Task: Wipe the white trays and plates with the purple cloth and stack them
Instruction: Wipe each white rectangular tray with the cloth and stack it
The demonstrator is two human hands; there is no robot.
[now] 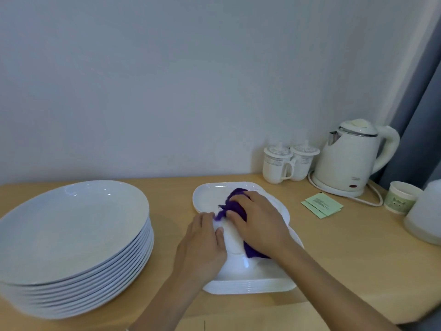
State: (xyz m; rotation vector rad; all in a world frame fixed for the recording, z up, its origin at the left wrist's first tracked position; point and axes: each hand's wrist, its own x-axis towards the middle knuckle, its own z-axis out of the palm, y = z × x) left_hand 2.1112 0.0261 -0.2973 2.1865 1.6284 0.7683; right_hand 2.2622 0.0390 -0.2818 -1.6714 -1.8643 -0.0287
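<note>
One white tray (235, 237) rested at a tilt on the pile of trays (250, 286) at the middle of the table (346, 259). The left hand (202, 244) held its 9 o'clock edge, thumb on the face and fingers bent over the rim. The right hand (257, 223) was closed over the bunched purple cloth (235, 204), pressing it onto the tray toward 1 o'clock. The tray looked stiff, glossy and probably slippery, and likely to break if dropped, so a grip at the rim seemed safest. The cloth was soft and light, best kept bunched under the palm. Another tray (207, 197) lay flat just beyond at 12 o'clock. A tall stack of round plates (95, 283), heavy-looking as a whole, stood at 9 o'clock. Toward 2 o'clock stood two lidded mugs (278, 163), a kettle (350, 158), green sachets (322, 205) and a paper cup (401, 197)
</note>
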